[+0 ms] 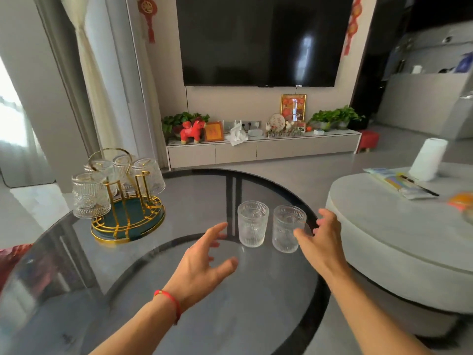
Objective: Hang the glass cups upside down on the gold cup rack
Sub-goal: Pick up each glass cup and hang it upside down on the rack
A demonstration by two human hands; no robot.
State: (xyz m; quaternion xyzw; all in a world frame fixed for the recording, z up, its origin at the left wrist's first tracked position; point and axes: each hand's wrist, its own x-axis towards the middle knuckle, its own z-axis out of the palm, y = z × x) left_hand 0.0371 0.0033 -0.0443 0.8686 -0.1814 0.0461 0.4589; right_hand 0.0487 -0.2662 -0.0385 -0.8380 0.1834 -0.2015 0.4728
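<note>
Glass cups (253, 223) upright on table (194, 196), unlabelled; both hands' fingers (217, 230) spread, empty.

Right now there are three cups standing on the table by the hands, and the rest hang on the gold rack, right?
Not three, two: the head view shows a left cup and a right cup standing on the table by the hands. The rest hang on the gold rack.

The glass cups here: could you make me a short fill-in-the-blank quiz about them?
1. The number of cups standing upright on the glass table is ____.
2. The cups on the gold rack hang ____ down.
3. The rack stands to the ____ of both hands.
4. The right hand reaches for the ____ cup.

Missing words: two; upside; left; right
</note>
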